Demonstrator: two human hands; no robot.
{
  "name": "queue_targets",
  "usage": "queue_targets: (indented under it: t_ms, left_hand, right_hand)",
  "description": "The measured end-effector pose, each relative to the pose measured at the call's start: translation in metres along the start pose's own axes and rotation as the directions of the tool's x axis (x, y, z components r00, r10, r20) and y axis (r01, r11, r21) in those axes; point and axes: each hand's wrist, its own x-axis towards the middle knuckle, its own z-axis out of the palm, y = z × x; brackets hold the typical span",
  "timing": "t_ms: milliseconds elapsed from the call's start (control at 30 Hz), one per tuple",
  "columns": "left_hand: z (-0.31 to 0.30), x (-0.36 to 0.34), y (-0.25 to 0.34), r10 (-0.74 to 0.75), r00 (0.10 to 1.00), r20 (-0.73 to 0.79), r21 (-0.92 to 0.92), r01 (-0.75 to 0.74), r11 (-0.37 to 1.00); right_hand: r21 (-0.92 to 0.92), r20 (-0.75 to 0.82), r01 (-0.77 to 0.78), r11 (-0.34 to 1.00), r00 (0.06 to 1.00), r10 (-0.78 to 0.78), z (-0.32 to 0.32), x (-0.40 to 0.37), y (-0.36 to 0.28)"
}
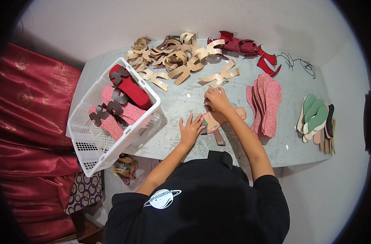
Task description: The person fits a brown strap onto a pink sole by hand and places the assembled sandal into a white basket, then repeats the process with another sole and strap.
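Observation:
A shoe sole lies on the table in front of me, tan on its upward face with a pinkish edge. Crosswise beneath it runs a brown sandal strap, showing on both sides of the sole. My left hand rests with spread fingers on the sole's left end. At the strap's far end, my right hand has its fingers bent and closed on the strap; the fingertips are partly hidden. Just beyond the right hand is a loose beige strap.
Gold and brown straps are heaped at the back, with red straps beside them. Pink soles stack to the right, near green and cream soles. A white basket holding sandals stands left. Black cord lies back right.

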Motion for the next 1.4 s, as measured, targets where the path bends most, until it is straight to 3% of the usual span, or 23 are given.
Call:
queue_targets:
  t_ms: [67, 200, 367, 600, 733, 800, 933, 1033, 1100, 1200, 1333, 1400]
  left_hand:
    - [-0.003, 0.001, 0.001, 0.008, 1.000, 0.031, 0.031, -0.009, 0.999]
    - [-0.003, 0.002, -0.001, 0.033, 0.999, 0.032, 0.039, -0.035, 0.999]
    - [0.000, 0.004, -0.002, 0.108, 0.994, 0.020, 0.066, -0.109, 0.992]
    - [0.000, 0.005, -0.003, 0.095, 0.995, 0.027, 0.041, -0.096, 0.995]
    - [0.001, 0.004, -0.005, 0.089, 0.996, 0.031, 0.023, -0.090, 0.996]
    - [0.002, 0.004, -0.004, 0.082, 0.996, 0.029, 0.019, -0.083, 0.996]
    - [0.002, 0.003, -0.002, 0.055, 0.998, 0.018, 0.013, -0.055, 0.998]
    - [0.002, 0.004, -0.004, 0.046, 0.998, 0.031, 0.011, -0.047, 0.999]
    - [0.002, 0.003, -0.004, 0.044, 0.998, 0.049, 0.009, -0.044, 0.999]
    - [0.001, 0.004, -0.003, 0.038, 0.998, 0.040, -0.009, -0.038, 0.999]
    - [-0.001, 0.006, -0.004, 0.049, 0.997, 0.062, -0.047, -0.046, 0.998]
    - [-0.001, 0.006, -0.006, 0.065, 0.996, 0.067, -0.060, -0.061, 0.996]
  right_hand:
    - [0.192, 0.289, -0.097, 0.977, 0.957, 0.038, -0.016, 0.004, 0.000]
    - [0.188, 0.325, -0.134, 0.973, 0.943, 0.067, -0.033, -0.002, -0.010]
    - [0.361, 0.298, -0.129, 0.924, 0.955, 0.016, -0.034, -0.018, -0.013]
    - [0.364, 0.373, -0.198, 0.910, 0.926, 0.053, -0.049, -0.036, -0.028]
    - [0.414, 0.329, -0.204, 0.887, 0.942, 0.063, -0.037, -0.056, -0.031]
    - [0.443, 0.214, -0.194, 0.875, 0.971, 0.107, -0.034, -0.065, -0.035]
    - [0.429, 0.203, -0.227, 0.874, 0.967, 0.151, -0.030, -0.075, -0.044]
    - [0.461, 0.074, -0.145, 0.875, 0.989, 0.124, -0.019, -0.080, -0.041]
    - [0.450, -0.054, -0.007, 0.893, 0.998, 0.035, -0.016, -0.084, -0.039]
    - [0.433, 0.031, -0.038, 0.901, 0.999, 0.027, -0.011, -0.088, -0.037]
    - [0.398, -0.027, -0.022, 0.917, 0.999, 0.036, -0.003, -0.094, -0.040]
    - [0.392, 0.072, -0.064, 0.918, 0.997, 0.039, -0.006, -0.096, -0.042]
